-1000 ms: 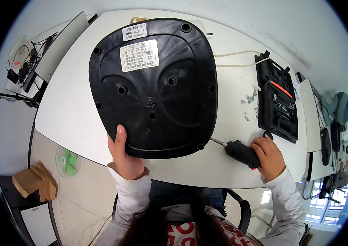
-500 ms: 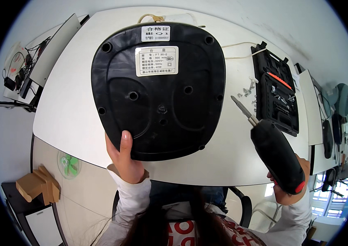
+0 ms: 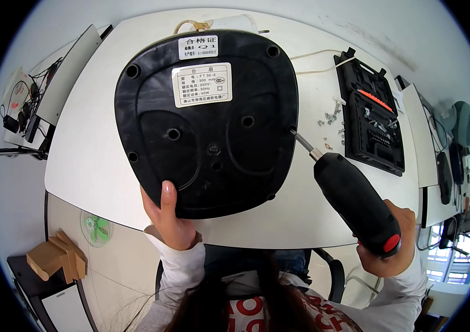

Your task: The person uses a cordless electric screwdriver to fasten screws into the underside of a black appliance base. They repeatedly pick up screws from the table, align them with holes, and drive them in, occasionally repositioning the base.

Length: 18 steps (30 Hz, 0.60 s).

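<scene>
Tilted up in front of me is a black plastic fan base, its underside facing me with two white labels and several screw holes. My left hand grips its lower left edge, thumb on the underside and fingers hidden behind. At the right, my right hand is wrapped round a black cordless screwdriver with a red end. The screwdriver's bit points up and left. Its tip is at the hole on the base's right edge; whether it sits inside, I cannot tell.
An opened black tool case with bits and a red-orange strip lies on the white table at the right. Several loose screws lie beside it. A beige cable runs behind. Cardboard boxes and a green-bladed fan are lower left.
My right hand has brought the screwdriver up and left, so its tip meets the base's right edge. The base, in my left hand, has shifted slightly left and tilted a little.
</scene>
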Available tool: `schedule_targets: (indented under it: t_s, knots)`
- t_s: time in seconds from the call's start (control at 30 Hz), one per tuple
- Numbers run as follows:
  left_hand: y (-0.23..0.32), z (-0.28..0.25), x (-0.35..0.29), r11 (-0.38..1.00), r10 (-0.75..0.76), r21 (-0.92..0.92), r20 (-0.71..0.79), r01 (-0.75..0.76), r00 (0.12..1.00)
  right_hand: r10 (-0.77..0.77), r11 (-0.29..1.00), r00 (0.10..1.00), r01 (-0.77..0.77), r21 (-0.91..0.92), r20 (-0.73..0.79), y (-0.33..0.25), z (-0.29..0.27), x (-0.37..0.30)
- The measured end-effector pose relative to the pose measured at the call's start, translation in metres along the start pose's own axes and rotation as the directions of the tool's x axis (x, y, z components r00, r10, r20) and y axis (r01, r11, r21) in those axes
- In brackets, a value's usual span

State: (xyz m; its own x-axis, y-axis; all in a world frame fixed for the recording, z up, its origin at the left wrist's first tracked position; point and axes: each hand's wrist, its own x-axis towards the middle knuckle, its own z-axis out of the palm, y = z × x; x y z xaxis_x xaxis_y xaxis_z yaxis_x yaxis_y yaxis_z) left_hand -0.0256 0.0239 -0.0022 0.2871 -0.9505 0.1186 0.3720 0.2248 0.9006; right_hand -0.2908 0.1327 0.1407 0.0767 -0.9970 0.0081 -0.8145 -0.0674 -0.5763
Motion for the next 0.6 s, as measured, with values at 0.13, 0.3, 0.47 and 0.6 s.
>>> schedule_targets:
  t_s: [0.13, 0.3, 0.47, 0.6]
  knots:
    - [-0.002, 0.0, -0.001, 0.997, 0.043, 0.057, 0.035, -0.045, 0.998, -0.006, 0.999, 1.0, 0.006, -0.041, 0.005, 0.0, -0.001, 0.001]
    - [-0.001, 0.001, -0.001, 0.999, 0.008, 0.039, 0.006, -0.009, 1.0, 0.032, 0.995, 0.999, -0.028, -0.099, 0.037, -0.016, -0.008, 0.006]
    - [-0.003, -0.001, -0.002, 0.998, 0.029, 0.061, -0.004, -0.028, 1.0, -0.001, 0.993, 0.999, 0.006, -0.118, 0.04, -0.017, -0.012, 0.008]
    - [0.0, 0.003, -0.001, 0.999, -0.006, 0.042, -0.012, 0.006, 1.0, 0.035, 0.991, 0.997, -0.026, -0.13, 0.064, -0.024, -0.016, 0.008]
